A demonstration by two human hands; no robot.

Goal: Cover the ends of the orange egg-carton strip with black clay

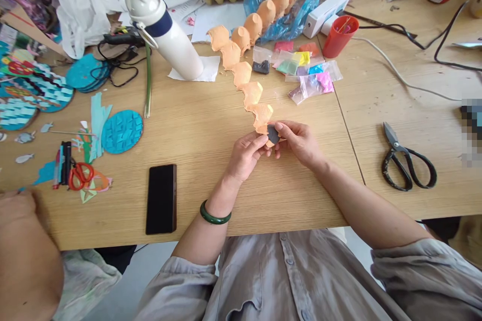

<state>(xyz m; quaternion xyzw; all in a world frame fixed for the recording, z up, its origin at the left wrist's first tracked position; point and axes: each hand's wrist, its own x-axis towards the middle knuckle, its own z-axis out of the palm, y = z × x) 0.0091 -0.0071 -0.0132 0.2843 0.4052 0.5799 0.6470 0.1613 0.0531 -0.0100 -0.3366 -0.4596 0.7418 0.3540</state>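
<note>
Near the table's front edge, my left hand (245,156) and my right hand (301,143) meet at the near end of an orange egg-carton strip (242,74). Both hands are closed, fingers and thumbs pinching that end. A flat dark grey piece (273,134), perhaps modelling clay, lies against the last cup between my thumbs. From there the strip of cut cups runs away from me across the table. A second row of orange cups (267,12) touches or nearly touches its far end. My fingers partly hide the held end.
Small bags of coloured clay (316,84) and a red cup (341,36) sit beyond my hands. Large scissors (403,156) lie right, a phone (161,199) left. A white bottle (169,35) stands farther back. Another person's arm (26,256) rests at far left.
</note>
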